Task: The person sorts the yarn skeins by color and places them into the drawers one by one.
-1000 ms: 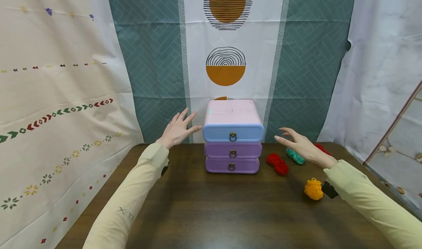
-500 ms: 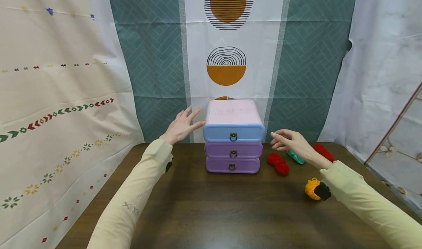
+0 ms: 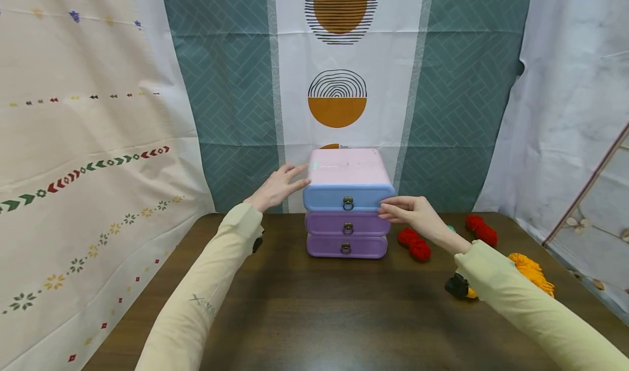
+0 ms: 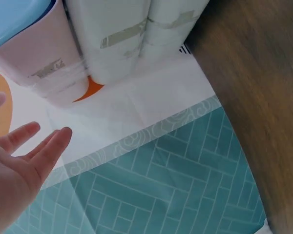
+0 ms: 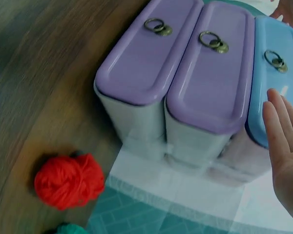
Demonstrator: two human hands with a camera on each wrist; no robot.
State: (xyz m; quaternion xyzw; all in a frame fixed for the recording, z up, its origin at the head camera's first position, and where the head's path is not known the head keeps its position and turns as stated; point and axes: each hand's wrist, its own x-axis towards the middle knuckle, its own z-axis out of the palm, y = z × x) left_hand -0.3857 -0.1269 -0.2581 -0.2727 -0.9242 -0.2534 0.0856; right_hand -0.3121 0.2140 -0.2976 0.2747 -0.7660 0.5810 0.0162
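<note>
1. Drawer stack [image 3: 363,223]: on table [image 3: 314,316], 12 o'clock.
2. Person's left hand [image 3: 277,188]: 9 o'clock from blue drawer [image 3: 361,197]; fingers extended.
3. Right hand [image 3: 420,215]: 3 o'clock from blue drawer; fingers near-straight, contact undeterminable.
4. Red yarn [image 3: 415,245]: 4 o'clock from stack.

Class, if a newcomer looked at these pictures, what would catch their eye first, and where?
Probably the stack of drawers in the middle, its blue front above two purple fronts, with the left hand and right hand at either side. Next, likely, the bright red yarn and orange yarn to the right on the dark table, then the orange shapes on the cloth behind.
</note>
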